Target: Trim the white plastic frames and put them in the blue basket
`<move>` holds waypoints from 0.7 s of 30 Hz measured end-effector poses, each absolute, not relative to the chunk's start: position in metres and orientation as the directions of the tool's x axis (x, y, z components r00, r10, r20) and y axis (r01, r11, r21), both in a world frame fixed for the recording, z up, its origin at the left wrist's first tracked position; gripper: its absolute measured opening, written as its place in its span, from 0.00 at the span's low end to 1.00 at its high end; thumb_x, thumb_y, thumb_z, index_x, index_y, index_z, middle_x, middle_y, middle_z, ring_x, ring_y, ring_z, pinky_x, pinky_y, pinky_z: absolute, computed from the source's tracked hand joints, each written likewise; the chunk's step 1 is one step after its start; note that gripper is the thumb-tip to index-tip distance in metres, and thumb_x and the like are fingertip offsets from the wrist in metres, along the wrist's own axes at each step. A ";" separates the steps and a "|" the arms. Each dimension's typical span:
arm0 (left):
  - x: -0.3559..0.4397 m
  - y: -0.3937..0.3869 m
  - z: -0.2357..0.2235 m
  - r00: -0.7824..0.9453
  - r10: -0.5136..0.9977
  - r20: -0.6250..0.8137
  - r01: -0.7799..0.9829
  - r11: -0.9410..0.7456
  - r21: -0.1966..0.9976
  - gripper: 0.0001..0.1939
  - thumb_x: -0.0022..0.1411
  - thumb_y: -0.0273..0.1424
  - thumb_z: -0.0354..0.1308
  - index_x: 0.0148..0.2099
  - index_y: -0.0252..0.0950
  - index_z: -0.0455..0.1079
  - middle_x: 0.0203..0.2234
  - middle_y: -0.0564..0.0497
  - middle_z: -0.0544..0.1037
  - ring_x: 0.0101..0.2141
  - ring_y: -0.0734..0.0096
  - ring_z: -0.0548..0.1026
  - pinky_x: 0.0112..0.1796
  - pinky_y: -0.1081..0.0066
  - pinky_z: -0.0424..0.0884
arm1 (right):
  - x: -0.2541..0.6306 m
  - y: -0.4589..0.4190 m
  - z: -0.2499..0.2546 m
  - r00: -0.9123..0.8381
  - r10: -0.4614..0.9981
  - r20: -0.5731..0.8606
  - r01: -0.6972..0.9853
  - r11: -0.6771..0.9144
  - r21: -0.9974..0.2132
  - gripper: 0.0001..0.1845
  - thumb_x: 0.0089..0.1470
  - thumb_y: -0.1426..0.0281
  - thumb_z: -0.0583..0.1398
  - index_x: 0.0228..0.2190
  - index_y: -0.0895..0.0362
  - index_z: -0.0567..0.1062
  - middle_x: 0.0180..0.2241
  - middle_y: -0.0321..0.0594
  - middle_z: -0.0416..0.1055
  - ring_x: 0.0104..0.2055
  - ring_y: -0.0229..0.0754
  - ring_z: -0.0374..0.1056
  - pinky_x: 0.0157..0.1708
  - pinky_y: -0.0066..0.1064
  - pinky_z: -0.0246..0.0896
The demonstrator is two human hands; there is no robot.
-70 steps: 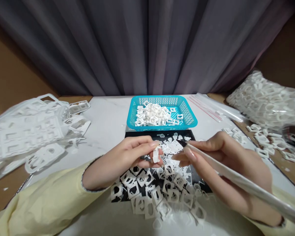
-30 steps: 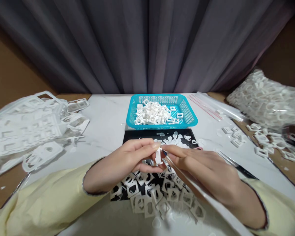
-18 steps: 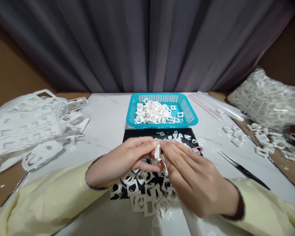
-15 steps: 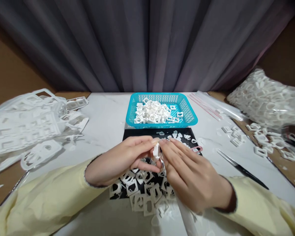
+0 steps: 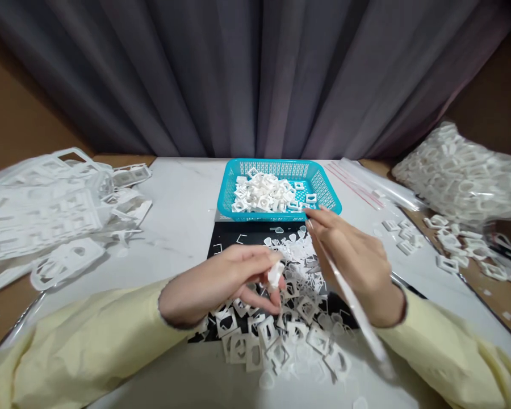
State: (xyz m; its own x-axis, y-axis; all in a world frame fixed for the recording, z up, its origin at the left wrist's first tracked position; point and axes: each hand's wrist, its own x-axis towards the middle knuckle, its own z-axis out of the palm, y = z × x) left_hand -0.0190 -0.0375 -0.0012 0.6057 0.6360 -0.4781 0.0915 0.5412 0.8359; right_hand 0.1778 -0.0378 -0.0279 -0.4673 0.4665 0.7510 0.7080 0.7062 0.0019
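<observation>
White piece gripped between fingertips of left hand, above black mat. Slim white tool held in closed fingers of right hand, beside near rim of blue basket. White parts heaped inside basket.

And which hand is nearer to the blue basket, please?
Right. The right hand, with a white stick, is at the near rim of the basket; the left hand, pinching a small white piece, is nearer the person, over the black mat.
</observation>
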 end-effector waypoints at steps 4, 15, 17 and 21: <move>-0.021 -0.037 0.006 0.549 0.707 -0.446 0.094 0.478 0.873 0.18 0.64 0.42 0.49 0.34 0.32 0.69 0.28 0.51 0.73 0.34 0.69 0.75 0.45 0.63 0.74 | 0.183 -0.048 -0.006 -0.423 0.622 0.658 0.676 0.701 -0.228 0.06 0.54 0.79 0.58 0.31 0.57 0.68 0.39 0.41 0.77 0.39 0.35 0.75 0.39 0.20 0.70; -0.022 -0.044 0.010 0.505 0.774 -0.383 0.054 0.415 0.908 0.15 0.64 0.39 0.51 0.33 0.33 0.68 0.28 0.53 0.71 0.35 0.72 0.75 0.43 0.71 0.75 | 0.182 -0.061 0.013 -0.549 0.702 0.453 0.525 0.712 -0.467 0.07 0.54 0.77 0.58 0.25 0.57 0.67 0.39 0.39 0.77 0.18 0.28 0.65 0.20 0.19 0.64; -0.021 -0.044 0.010 0.503 0.775 -0.382 0.042 0.419 0.907 0.14 0.63 0.39 0.52 0.33 0.34 0.68 0.29 0.53 0.70 0.36 0.72 0.75 0.43 0.71 0.74 | 0.182 -0.062 0.011 -0.553 0.711 0.435 0.513 0.702 -0.494 0.07 0.53 0.78 0.58 0.26 0.56 0.67 0.40 0.36 0.77 0.19 0.28 0.65 0.20 0.19 0.64; -0.019 -0.044 0.010 0.490 0.805 -0.335 0.002 0.384 0.923 0.13 0.62 0.38 0.54 0.30 0.34 0.67 0.27 0.54 0.68 0.34 0.73 0.72 0.42 0.72 0.73 | 0.184 -0.061 0.013 -0.469 0.775 0.424 0.508 0.630 -0.588 0.06 0.54 0.74 0.60 0.25 0.56 0.71 0.35 0.35 0.78 0.23 0.32 0.71 0.21 0.20 0.65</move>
